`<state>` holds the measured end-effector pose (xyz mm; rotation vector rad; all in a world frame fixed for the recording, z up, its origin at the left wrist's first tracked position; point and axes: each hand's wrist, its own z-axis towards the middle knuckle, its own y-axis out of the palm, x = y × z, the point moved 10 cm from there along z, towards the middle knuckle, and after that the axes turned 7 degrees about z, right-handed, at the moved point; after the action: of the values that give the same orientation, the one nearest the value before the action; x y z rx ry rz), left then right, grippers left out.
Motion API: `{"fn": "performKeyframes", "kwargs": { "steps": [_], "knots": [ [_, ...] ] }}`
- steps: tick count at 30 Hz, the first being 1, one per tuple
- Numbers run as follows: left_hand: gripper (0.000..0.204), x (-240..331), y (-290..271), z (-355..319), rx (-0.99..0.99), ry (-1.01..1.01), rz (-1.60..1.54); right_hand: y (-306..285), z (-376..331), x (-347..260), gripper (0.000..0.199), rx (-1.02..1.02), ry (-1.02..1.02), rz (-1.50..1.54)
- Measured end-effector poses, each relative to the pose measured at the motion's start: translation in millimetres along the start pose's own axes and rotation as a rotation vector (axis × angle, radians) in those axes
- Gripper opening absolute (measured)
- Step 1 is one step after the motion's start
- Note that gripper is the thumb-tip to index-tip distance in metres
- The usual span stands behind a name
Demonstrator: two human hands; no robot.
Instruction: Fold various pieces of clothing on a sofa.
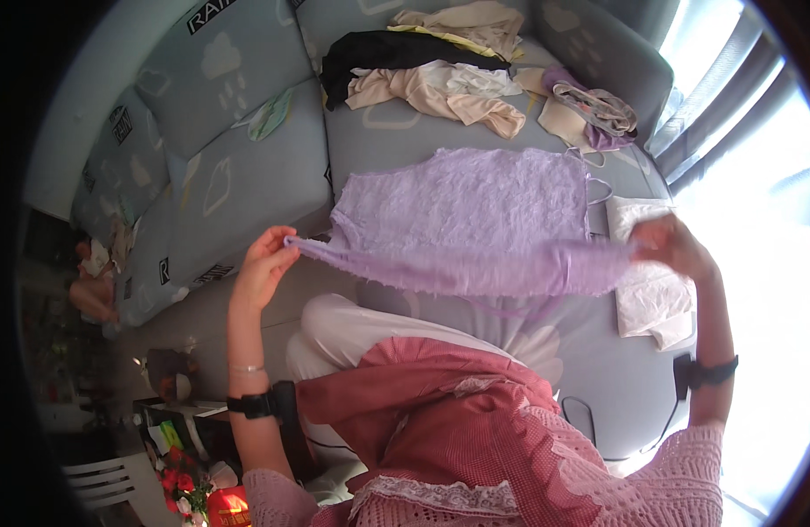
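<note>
A lilac, fuzzy-textured strappy garment point(475, 198) lies spread on the grey sofa seat in front of me, its near edge lifted and folded up toward me. My left hand point(269, 263) pinches the left end of that raised edge between thumb and fingers. At the other end my right hand point(673, 248) grips the same edge; its fingers are blurred by motion. A thin strap loops out at the garment's right side, and another purple band hangs under the raised edge. Just below my right hand is a folded white cloth point(647, 303), partly covered by the garment.
Farther back on the sofa point(238, 167) lie a heap of beige, black and white clothes point(440, 75) and a bundle of purple and beige clothes point(594, 110). A pale green item point(271, 116) rests left. A person point(93, 281) sits far left. Curtains point(730, 97) hang at right.
</note>
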<state>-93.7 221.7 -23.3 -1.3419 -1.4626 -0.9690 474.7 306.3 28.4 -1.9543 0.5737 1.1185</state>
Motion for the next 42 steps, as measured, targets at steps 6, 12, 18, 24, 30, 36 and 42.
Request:
{"fn": "performKeyframes", "kwargs": {
  "steps": [6,12,18,24,30,36,42],
  "knots": [
    [0.034,-10,13,118,-0.029,0.011,-0.099,-61,123,56,0.042,0.144,-0.076,0.123],
    [0.070,-52,18,176,0.329,0.050,0.271,-73,205,158,0.046,0.540,0.083,0.000],
    [0.068,-87,1,153,0.457,0.037,0.815,-63,191,168,0.053,0.809,0.000,-0.239],
    [0.042,-110,-29,140,0.554,-0.013,0.598,-52,181,151,0.050,0.825,-0.037,-0.212],
    [0.035,-106,-36,129,0.684,0.120,0.278,-56,187,160,0.050,0.835,-0.012,-0.123],
    [0.044,-119,-31,132,0.608,-0.046,0.430,-51,181,131,0.049,1.009,0.027,-0.341],
    [0.059,-134,-34,127,0.661,-0.182,0.397,52,196,-7,0.024,0.791,-0.641,-0.602]
  ]
}}
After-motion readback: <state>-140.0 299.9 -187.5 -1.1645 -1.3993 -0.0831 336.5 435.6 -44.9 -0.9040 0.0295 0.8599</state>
